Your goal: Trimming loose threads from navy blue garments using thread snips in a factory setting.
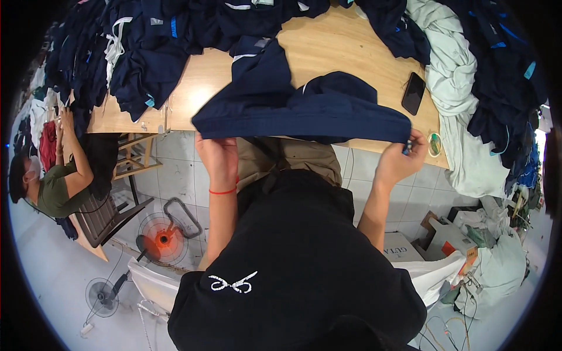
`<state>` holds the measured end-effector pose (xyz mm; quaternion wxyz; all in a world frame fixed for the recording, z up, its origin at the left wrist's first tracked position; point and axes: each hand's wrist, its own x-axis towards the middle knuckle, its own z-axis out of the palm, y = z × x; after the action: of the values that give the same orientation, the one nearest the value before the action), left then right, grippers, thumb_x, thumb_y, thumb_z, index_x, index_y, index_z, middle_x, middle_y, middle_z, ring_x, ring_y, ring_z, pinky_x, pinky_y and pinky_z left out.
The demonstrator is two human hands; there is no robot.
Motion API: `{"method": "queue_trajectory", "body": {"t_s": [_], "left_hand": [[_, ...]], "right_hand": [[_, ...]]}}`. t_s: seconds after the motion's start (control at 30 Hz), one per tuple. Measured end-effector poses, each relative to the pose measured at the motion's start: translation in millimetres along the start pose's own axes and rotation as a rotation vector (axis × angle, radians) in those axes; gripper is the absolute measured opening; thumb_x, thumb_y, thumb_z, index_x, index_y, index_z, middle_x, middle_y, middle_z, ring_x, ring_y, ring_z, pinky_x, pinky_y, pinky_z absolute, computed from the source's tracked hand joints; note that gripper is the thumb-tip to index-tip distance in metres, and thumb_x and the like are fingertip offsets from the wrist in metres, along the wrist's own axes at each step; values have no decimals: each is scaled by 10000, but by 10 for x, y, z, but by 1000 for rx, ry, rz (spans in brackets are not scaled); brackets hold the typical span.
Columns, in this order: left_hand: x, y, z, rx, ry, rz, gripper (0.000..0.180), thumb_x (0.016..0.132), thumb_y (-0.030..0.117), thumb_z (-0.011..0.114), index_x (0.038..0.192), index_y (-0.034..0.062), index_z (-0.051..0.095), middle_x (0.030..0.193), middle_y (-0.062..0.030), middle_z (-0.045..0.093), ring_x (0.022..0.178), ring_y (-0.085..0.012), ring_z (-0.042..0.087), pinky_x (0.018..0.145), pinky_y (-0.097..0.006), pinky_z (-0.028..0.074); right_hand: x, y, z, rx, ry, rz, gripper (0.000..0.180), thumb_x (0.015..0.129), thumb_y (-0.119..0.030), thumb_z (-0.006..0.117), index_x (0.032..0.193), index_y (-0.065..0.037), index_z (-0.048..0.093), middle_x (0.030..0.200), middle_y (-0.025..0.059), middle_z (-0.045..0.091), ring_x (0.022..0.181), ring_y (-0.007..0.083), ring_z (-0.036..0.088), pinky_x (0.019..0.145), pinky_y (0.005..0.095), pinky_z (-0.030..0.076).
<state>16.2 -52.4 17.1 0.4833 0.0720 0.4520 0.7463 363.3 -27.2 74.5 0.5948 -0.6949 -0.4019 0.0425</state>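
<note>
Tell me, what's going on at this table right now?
The person's left hand and right hand hold a navy garment near its two ends, its long edge spread between them at the near side of the wooden table. A black phone lies to the right, beside pale green cloth. More navy garments are heaped around the table. Off to the left is a co-worker in a green top.

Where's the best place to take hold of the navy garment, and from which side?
I'd take the navy garment by both ends of its near edge, coming from the person's side: that edge runs long and fairly straight, its corners at the left hand and right hand, while the far part looks loose.
</note>
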Motion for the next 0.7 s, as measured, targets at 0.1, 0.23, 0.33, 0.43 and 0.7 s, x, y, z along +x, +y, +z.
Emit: {"method": "queue_trajectory", "body": {"t_s": [0.1,0.23,0.33,0.43,0.7], "left_hand": [[-27,432,215,-171,-129,132,273,1132,155,514,1300,-32,620,1257,-157,725,1107,-276,742,952,-436,651],[-84,708,293,-236,-204,205,283,1133,152,509,1315,-31,625,1270,-160,728,1127,-286,742,971,-419,648],[-109,749,321,-286,-184,197,285,1136,158,504,1312,-26,634,1269,-156,732,1133,-278,743,974,-411,648],[-173,786,334,-259,-143,206,281,1137,159,502,1310,-20,634,1260,-146,736,1127,-268,745,974,-403,649],[-233,719,381,-277,-241,260,258,1128,110,493,1296,-37,621,1258,-150,733,1113,-252,752,966,-389,655]], "right_hand": [[149,-156,-103,9,37,-35,168,912,88,697,1045,1,644,978,24,640,873,99,580,782,219,448],[283,-273,-168,169,69,9,168,956,40,744,1081,-6,641,966,17,634,864,70,583,740,200,470],[316,-340,-190,304,59,54,189,967,31,749,1116,-1,637,984,21,633,868,75,620,732,214,539],[300,-401,-173,321,40,112,213,969,24,754,1142,17,631,1055,40,634,909,113,673,782,254,612],[286,-362,-188,302,41,144,247,968,30,741,1189,41,632,1112,69,633,972,164,701,852,305,635]]}}
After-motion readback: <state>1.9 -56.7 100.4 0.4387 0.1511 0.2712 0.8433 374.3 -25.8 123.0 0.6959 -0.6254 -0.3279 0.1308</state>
